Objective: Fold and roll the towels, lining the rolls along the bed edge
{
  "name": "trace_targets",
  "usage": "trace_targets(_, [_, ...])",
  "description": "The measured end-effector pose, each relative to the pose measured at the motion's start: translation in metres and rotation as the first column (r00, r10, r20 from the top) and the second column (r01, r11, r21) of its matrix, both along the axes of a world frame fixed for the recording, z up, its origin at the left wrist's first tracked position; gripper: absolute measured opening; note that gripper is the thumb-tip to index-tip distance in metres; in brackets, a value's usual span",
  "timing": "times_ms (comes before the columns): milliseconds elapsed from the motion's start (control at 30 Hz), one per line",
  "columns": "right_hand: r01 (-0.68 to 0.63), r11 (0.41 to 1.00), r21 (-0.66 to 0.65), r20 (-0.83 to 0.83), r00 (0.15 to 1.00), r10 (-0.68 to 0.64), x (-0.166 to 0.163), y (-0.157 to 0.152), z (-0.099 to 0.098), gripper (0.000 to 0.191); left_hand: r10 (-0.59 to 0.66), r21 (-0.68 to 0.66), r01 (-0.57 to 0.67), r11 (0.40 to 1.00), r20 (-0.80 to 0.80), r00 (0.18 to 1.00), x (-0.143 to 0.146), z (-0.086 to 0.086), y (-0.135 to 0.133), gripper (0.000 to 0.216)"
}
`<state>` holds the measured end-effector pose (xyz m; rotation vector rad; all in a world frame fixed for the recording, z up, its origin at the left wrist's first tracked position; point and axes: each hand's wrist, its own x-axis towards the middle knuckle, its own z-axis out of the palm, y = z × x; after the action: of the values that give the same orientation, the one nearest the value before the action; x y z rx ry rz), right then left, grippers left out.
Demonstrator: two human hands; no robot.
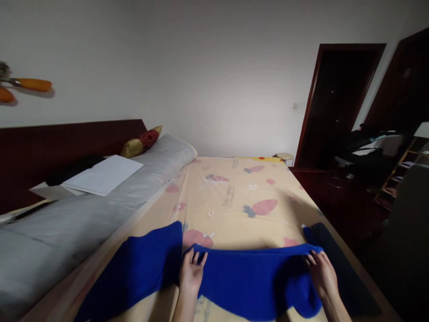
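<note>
A bright blue towel (254, 279) lies across the near end of a bed with a cream carrot-print sheet (234, 197). My left hand (191, 272) pinches the towel's far edge at its left corner. My right hand (322, 273) grips the same edge at the right corner. The edge is stretched straight between both hands. A second piece of blue cloth (140, 268) lies flat to the left, just beside my left hand. A dark cloth (338, 264) lies under and to the right of my right hand.
A long grey bolster (100, 210) runs along the bed's left side with white paper sheets (103, 174) on it. A red and gold cushion (142, 141) sits by the dark headboard (50, 152). A dark doorway (338, 103) and cluttered furniture stand at right.
</note>
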<state>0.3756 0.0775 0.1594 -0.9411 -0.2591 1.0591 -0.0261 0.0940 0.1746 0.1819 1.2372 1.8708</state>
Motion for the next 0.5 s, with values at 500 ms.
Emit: trace_targets(500, [0.005,0.987,0.159,0.071,0.997,-0.016,0.004,0.036,-0.004,0.035,0.189,0.162,-0.158,0.974,-0.200,0.961,-0.019,0.004,0.022,0.024])
